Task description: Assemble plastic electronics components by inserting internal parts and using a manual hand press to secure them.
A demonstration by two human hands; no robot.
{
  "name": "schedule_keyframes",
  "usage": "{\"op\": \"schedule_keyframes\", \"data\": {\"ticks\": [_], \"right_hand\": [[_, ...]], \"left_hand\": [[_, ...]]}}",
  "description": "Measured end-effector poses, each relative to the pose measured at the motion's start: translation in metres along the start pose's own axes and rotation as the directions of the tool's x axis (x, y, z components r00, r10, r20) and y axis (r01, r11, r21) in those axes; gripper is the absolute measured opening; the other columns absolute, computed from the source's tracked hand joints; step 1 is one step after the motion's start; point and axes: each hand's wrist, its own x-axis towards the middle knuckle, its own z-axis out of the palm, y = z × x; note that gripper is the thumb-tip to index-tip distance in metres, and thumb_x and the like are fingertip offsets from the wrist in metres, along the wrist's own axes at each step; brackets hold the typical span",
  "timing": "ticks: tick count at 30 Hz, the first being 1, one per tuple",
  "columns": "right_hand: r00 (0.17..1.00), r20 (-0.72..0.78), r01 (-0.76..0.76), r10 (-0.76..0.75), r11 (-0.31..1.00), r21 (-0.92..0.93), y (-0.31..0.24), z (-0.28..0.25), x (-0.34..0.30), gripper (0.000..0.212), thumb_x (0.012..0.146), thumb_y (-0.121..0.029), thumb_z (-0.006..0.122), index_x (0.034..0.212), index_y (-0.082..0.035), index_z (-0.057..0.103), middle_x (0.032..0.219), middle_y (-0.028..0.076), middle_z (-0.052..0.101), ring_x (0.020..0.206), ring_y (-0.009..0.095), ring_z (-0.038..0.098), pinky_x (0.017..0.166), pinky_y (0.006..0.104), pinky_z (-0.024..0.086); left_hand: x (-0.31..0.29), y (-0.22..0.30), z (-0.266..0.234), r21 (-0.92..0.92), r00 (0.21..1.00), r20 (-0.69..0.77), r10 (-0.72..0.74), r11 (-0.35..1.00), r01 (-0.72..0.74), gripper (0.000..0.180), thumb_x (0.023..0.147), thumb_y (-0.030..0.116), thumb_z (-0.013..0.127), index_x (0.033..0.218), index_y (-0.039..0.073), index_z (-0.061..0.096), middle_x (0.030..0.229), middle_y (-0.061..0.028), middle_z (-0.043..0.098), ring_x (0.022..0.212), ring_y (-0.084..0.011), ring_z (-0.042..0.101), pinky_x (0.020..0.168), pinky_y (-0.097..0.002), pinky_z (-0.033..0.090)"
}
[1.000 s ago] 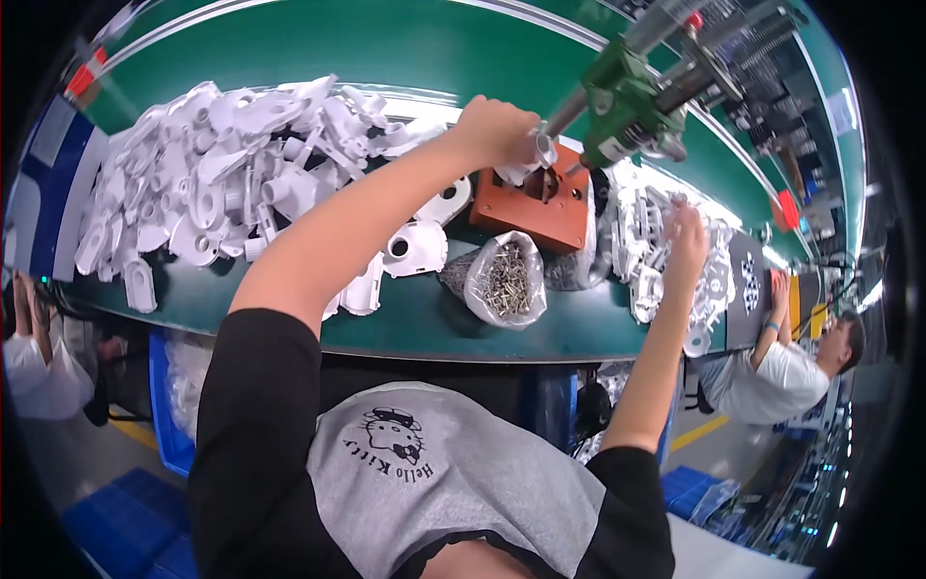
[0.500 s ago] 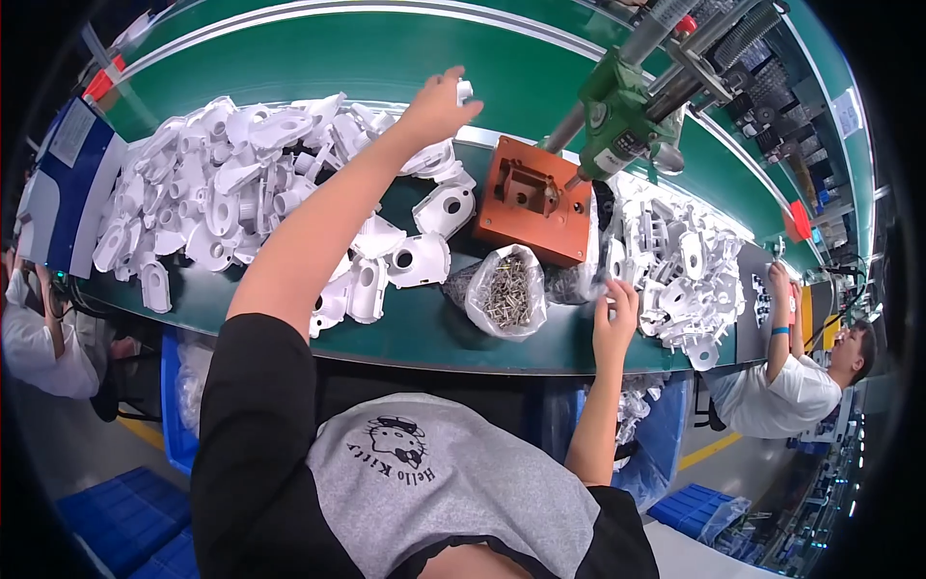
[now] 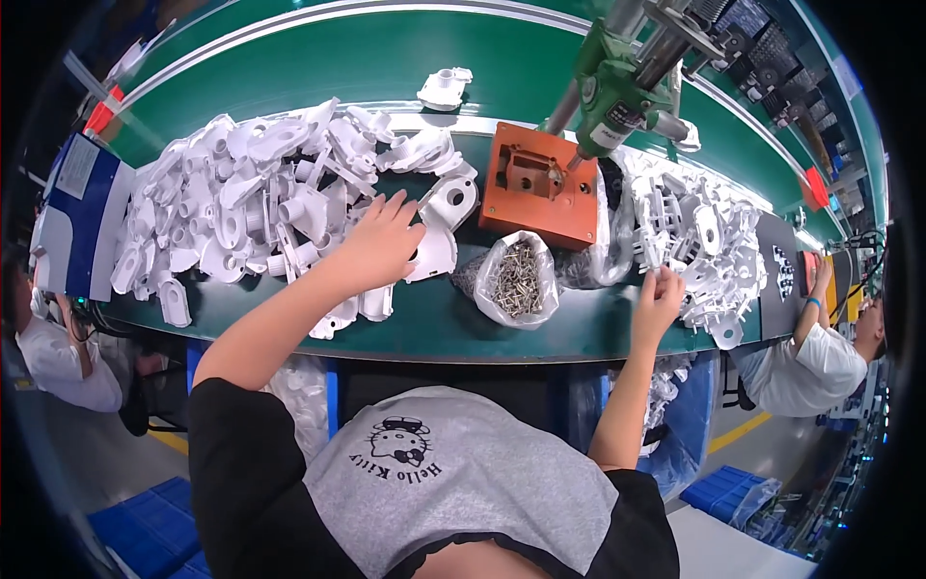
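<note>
My left hand is open, fingers spread over white plastic housings at the near right edge of a large heap. Under the palm, its contact with the parts is hidden. Just right of its fingertips lies a housing with a round hole. My right hand is closed in a pinch at the left edge of another heap of smaller white plastic parts. A small white plastic part shows at its fingertips. On the green belt beyond the bench sits a single white housing.
Between my hands stand an orange fixture block under a green press head and a clear bag of metal screws. A blue and white machine borders the left heap. Co-workers sit at both sides; one is at the right.
My left hand has come back from the belt to the near heap, leaving a white housing on the belt. My right hand has shifted right and up to the smaller parts.
</note>
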Motion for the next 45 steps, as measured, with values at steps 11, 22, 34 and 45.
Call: {"op": "schedule_keyframes", "data": {"ticks": [11,22,34,45], "right_hand": [[0.878,0.141,-0.389,0.458,0.51,0.767,-0.037,-0.024,0.014,0.029,0.096,-0.018,0.049,0.118,-0.002,0.04,0.105,0.012,0.055,0.075,0.025,0.066,0.048,0.0258,0.048],[0.833,0.541,-0.378,-0.111,0.599,0.706,-0.117,-0.01,-0.008,0.047,0.07,-0.012,0.075,0.108,-0.006,0.047,0.091,0.001,0.049,0.076,0.008,0.048,0.064,0.0209,0.043],[0.762,0.533,-0.139,-0.368,0.711,0.689,-0.178,0.02,-0.036,0.095,0.067,-0.008,0.081,0.142,-0.004,0.024,0.138,0.017,0.039,0.116,0.024,0.05,0.092,0.035,0.047],[0.789,0.533,-0.109,-0.307,0.783,0.613,-0.179,0.013,-0.031,0.082,0.066,-0.008,0.081,0.135,0.0,0.037,0.133,0.014,0.046,0.116,0.02,0.05,0.092,0.0322,0.047]], "left_hand": [[0.025,-0.037,-0.018,-0.793,0.985,0.095,-0.147,0.587,0.164,0.044,0.079,0.041,0.064,0.094,0.0,0.059,0.096,-0.0134,0.06,0.092,-0.0261,0.057,0.081,-0.0332,0.045],[0.044,0.025,-0.057,-0.977,0.959,0.215,-0.184,-0.03,0.213,0.057,0.095,0.052,0.04,0.069,0.004,0.059,0.06,-0.0006,0.052,0.053,-0.009,0.047,0.051,-0.0235,0.04],[0.041,0.068,-0.086,-0.937,0.957,0.26,-0.129,-0.274,0.217,0.051,0.097,0.045,0.035,0.086,0.001,0.06,0.058,0.0031,0.044,0.046,-0.005,0.036,0.042,-0.0213,0.028],[0.048,0.078,-0.072,-0.915,0.926,0.326,-0.191,-0.309,0.258,0.05,0.096,0.044,0.04,0.068,0.007,0.058,0.052,0.004,0.046,0.042,-0.0035,0.037,0.038,-0.0204,0.025]]}}
